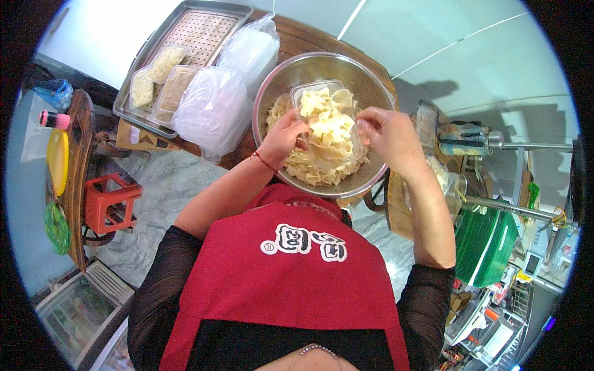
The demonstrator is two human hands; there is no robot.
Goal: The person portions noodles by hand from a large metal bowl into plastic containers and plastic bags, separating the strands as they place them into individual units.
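My left hand [288, 134] grips the left rim of a clear plastic food container [301, 97] over a large stainless steel bowl [325, 65]. Folded pale dumplings [327, 120] are heaped inside the container. More dumplings [315, 176] lie in the bowl beneath and around it. At the container's right edge is my right hand [390, 139], its fingers bent inward and slightly blurred. Whether those fingers pinch a dumpling or the rim cannot be made out.
Left of the bowl, stacks of plastic containers in clear bags [211, 111] stand beside a perforated metal tray [197, 35] with several filled containers [167, 62]. A wooden side table [401, 208] is at right. Farther left is a red plastic crate stool [111, 199].
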